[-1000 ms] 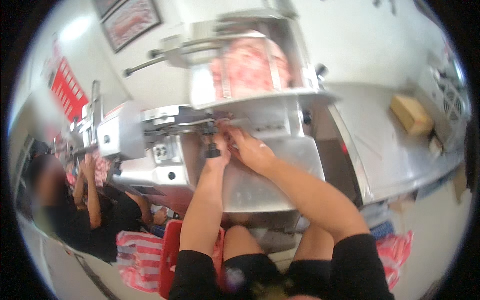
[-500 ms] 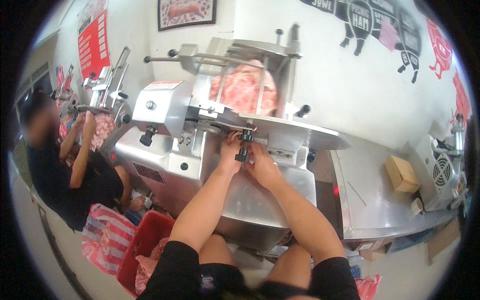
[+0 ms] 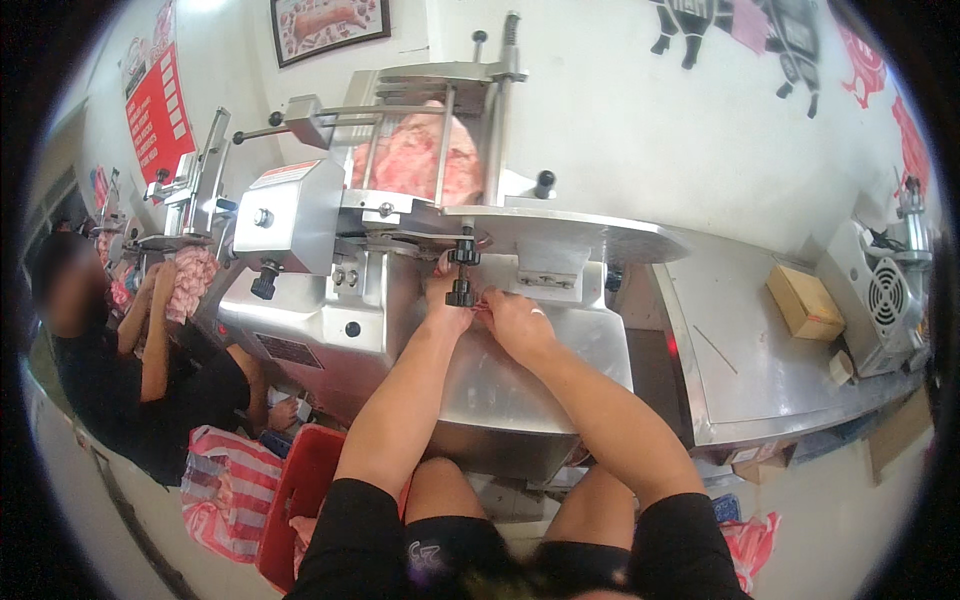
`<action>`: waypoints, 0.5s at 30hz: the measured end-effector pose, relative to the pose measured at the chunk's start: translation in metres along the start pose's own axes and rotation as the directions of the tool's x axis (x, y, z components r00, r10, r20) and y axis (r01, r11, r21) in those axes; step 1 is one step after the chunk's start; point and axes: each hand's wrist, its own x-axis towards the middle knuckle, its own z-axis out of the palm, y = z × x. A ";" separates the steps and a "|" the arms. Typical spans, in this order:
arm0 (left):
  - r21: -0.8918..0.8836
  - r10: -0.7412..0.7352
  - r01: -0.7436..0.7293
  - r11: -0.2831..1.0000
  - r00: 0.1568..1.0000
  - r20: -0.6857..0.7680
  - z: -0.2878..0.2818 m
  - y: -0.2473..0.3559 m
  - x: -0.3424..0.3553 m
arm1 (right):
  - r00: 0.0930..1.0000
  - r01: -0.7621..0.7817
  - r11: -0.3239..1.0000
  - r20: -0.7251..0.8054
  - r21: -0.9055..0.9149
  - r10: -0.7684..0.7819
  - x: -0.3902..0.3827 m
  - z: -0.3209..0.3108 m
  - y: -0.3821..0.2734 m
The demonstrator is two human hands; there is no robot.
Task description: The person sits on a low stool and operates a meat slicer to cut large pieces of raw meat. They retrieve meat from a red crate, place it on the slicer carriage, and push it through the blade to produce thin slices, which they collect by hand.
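Observation:
A metal meat slicer (image 3: 510, 385) stands in front of me, with a large pink block of meat (image 3: 425, 160) behind the bars of its carriage. Both my hands are low at the front of the slicer, beneath the round plate (image 3: 590, 235). My left hand (image 3: 446, 305) is behind two black knobs (image 3: 461, 275), which hide most of its fingers. My right hand (image 3: 515, 320), with a ring on one finger, has its fingers bent inward close to the left hand. A small reddish bit shows at its fingertips, too small to name.
A co-worker (image 3: 130, 370) sits at the left by another slicer (image 3: 195, 200) with meat. A red bin (image 3: 300, 490) and a striped bag (image 3: 230, 495) stand on the floor at the lower left. The metal counter (image 3: 740, 370) at right holds a cardboard box (image 3: 805, 300) and a machine (image 3: 880, 300).
My right hand's fingers have moved down from the knobs and drawn in toward my left hand. The carriage with the meat has shifted slightly left. My view has tilted down a little.

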 end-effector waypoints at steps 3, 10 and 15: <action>0.079 0.015 -0.012 0.997 0.999 -0.042 0.000 0.003 -0.001 | 0.990 0.141 0.979 0.010 -0.149 -0.141 0.001 0.010 0.008; -0.048 -0.021 0.019 0.999 0.999 -0.043 -0.001 0.006 -0.002 | 0.995 0.096 0.995 0.025 0.003 -0.096 0.000 -0.009 -0.001; -0.080 -0.043 0.046 0.996 0.998 0.045 -0.003 0.001 0.003 | 0.984 0.114 0.974 -0.155 0.193 -0.085 0.004 -0.016 0.002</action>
